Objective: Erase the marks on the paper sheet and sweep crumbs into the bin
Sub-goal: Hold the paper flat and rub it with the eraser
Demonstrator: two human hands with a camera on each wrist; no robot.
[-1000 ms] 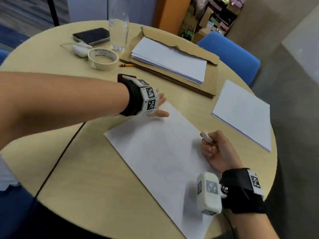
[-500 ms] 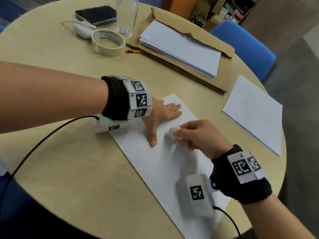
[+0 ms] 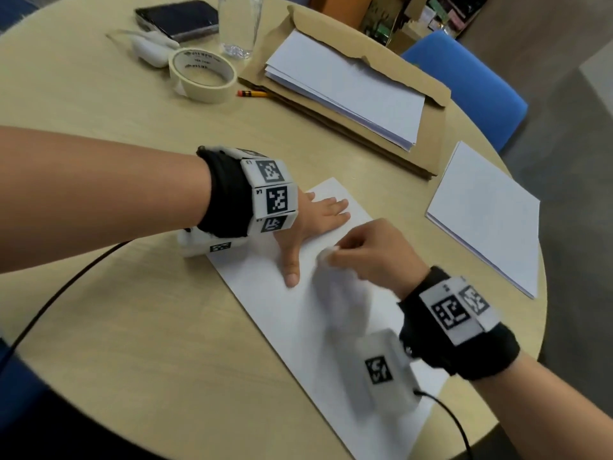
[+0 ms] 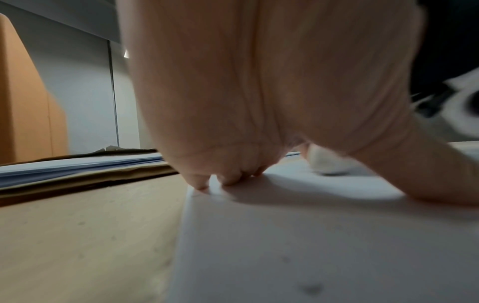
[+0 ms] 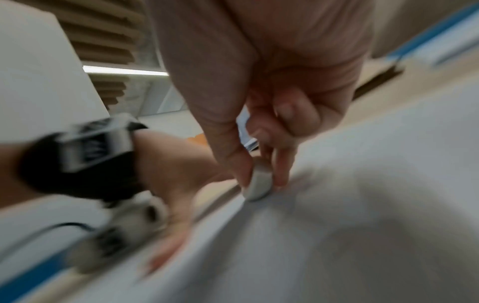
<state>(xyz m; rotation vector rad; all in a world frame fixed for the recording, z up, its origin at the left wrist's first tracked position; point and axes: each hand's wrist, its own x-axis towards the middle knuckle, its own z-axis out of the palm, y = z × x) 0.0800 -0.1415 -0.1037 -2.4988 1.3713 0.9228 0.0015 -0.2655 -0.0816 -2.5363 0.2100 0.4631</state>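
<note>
A white paper sheet (image 3: 288,330) lies on the round wooden table (image 3: 132,327). My left hand (image 3: 318,217) presses flat on its far corner, fingers straight and thumb spread toward me. In the left wrist view the left fingertips (image 4: 225,180) bear on the sheet (image 4: 324,246) near its edge. My right hand (image 3: 368,254) pinches a small white eraser (image 3: 326,254) between thumb and fingers and holds it down on the sheet beside the left thumb. The right wrist view is blurred; there the eraser (image 5: 258,187) touches the paper (image 5: 362,205). Marks and crumbs are too faint to make out.
At the back lie a brown envelope with a paper stack (image 3: 345,88), a tape roll (image 3: 202,74), a pencil (image 3: 252,93), a glass (image 3: 238,24), a phone (image 3: 179,19) and a white charger (image 3: 149,48). Another paper stack (image 3: 484,217) lies right. A blue chair (image 3: 471,88) stands behind.
My right hand has carried the eraser from the sheet's right edge to a spot beside my left thumb and set it on the paper. My left hand now lies flat on the corner.
</note>
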